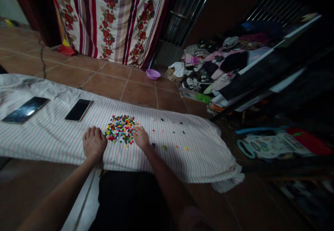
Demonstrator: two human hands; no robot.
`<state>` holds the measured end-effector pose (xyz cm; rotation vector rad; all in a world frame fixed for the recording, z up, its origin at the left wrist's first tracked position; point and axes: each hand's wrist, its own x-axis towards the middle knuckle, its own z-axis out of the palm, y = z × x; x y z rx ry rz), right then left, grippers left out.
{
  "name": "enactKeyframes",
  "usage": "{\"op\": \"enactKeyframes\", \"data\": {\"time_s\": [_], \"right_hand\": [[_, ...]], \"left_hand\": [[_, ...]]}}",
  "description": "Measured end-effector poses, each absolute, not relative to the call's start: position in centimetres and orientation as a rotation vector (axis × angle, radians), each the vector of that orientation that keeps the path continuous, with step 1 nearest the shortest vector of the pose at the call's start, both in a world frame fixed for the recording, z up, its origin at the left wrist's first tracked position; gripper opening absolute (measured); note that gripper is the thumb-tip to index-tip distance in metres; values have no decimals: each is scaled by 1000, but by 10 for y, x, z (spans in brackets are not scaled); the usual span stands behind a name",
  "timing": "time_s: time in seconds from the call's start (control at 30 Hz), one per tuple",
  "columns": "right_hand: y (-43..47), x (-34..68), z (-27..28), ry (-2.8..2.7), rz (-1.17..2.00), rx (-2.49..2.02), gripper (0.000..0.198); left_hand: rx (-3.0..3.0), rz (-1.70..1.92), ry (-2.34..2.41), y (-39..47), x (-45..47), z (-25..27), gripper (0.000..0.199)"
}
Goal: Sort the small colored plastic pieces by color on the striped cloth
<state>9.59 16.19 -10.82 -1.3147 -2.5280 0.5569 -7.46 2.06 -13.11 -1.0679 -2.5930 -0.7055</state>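
Observation:
A pile of small multicoloured beads or bricks (121,128), too small to name surely, lies on the striped cloth (167,164). My left hand (94,142) rests palm down on the cloth at the pile's left edge, its fingers laid out and holding nothing. At the right edge, my right hand (141,137) has its fingertips pressed together against the pieces; whatever sits between them is hidden. Right of that hand, small groups sorted by colour are spread in rows, among them a green group (164,147), a yellow group (186,148) and a dark blue group (153,145).
On the cloth's left part lie a phone (78,110) and a larger dark-screened device (26,109). Beyond, a purple basin (153,74) stands on the tiled floor, near a heap of clothes (206,63). A floral curtain (109,18) hangs at the back.

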Motion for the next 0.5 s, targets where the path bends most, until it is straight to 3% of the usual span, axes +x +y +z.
{"op": "enactKeyframes", "data": {"time_s": [0.5], "right_hand": [[149, 85, -105, -2514, 438, -1350, 20]], "left_hand": [[-1058, -692, -2611, 20, -73, -128, 40]]}}
